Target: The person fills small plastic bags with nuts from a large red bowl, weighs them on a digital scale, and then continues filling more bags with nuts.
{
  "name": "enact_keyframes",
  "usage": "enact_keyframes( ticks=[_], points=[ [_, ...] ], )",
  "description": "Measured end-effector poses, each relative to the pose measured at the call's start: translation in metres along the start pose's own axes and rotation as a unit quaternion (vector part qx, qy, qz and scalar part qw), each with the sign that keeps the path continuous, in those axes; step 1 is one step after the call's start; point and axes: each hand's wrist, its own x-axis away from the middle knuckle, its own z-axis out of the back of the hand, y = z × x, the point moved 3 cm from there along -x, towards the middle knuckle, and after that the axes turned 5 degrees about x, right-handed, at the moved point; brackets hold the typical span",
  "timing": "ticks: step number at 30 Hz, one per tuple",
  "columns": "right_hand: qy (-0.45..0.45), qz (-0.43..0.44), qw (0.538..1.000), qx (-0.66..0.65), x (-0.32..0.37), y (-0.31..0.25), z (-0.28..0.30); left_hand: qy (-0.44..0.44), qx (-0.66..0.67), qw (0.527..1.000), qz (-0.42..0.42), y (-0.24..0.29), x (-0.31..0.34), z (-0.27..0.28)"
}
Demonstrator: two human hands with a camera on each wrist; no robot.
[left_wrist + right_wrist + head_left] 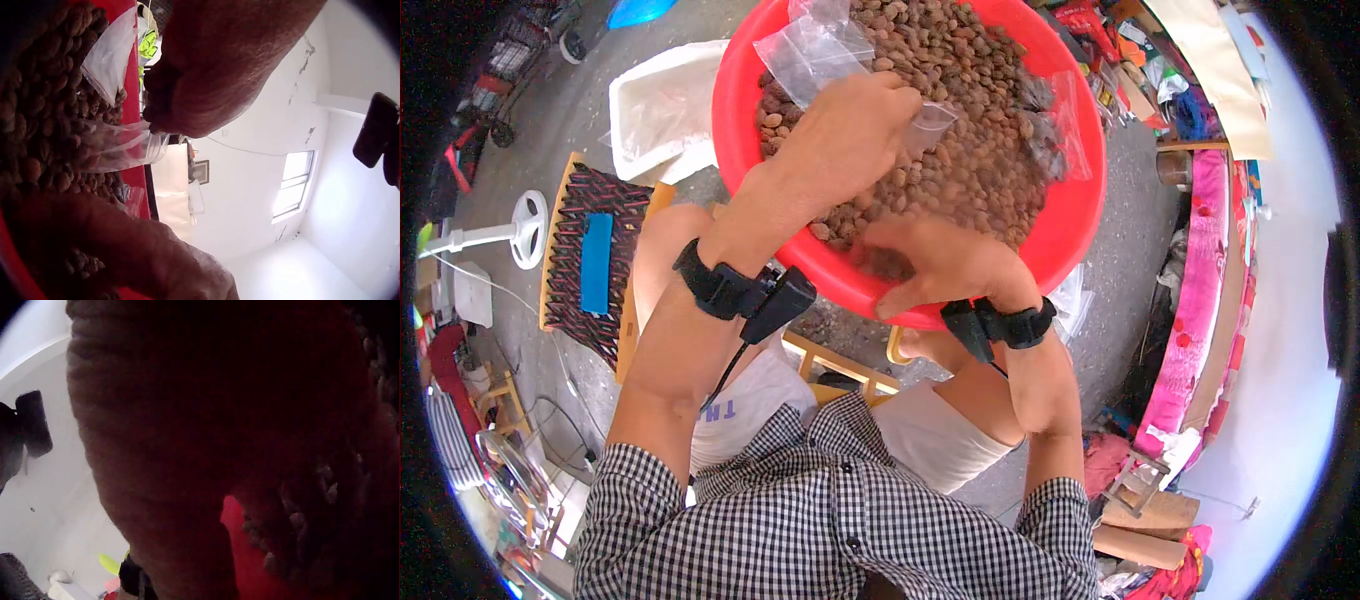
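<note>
- While the left hand (850, 132) pinches a small clear bag (937, 122) over the red basin (738, 135), the right hand (965, 262) reaches low among the brown nuts (940, 50) inside it.
- Location: the basin occupies the top of the head frame, right of centre; the nuts cover most of its interior. The held bag lies just right of the left hand's fingers.
- Left fingers: curled together, gripping the bag's edge. In the left wrist view the bag runs from the fist down toward the nuts.
- Right fingers: directed toward the left of the head frame, thumb spread away from them. Motion blur affects this area; whether any nuts are in the grasp cannot be told. The right wrist view is too dark to settle it.
- Other bags: a loose clear bag (810, 60) lies over the basin's upper-left side; further clear plastic (1072, 125) rests against the right side.
- Adjacent: a white tub (624, 125) sits at upper left of the head frame, just beside the basin; its contents are unclear.
- Step in hand, as judged: loading nuts into the held bag.
- Next move, as judged: calls for the bag's mouth held wide and steady, with the right hand cupped beneath a batch and brought level with that mouth, to limit spillage.
</note>
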Motion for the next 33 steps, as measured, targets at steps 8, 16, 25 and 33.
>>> enact_keyframes(
  ticks=[8, 16, 25, 33],
  points=[
    [-0.011, -0.019, 0.993, -0.115, 0.001, 0.005, 0.008, -0.003, -0.014, 1.000, -0.006, -0.001, 0.000, -0.003],
    [0.165, -0.124, 0.959, -0.192, 0.016, -0.002, 0.038, 0.000, 0.008, 1.000, 0.010, 0.003, -0.001, 0.003],
    [0.364, -0.005, 0.654, -0.664, 0.027, 0.033, 0.058, 0.019, 0.040, 0.999, 0.012, 0.002, -0.005, 0.007],
    [0.351, 0.041, 0.508, -0.786, 0.023, 0.055, 0.055, 0.012, 0.040, 0.999, 0.030, 0.002, -0.005, 0.007]
  ],
)
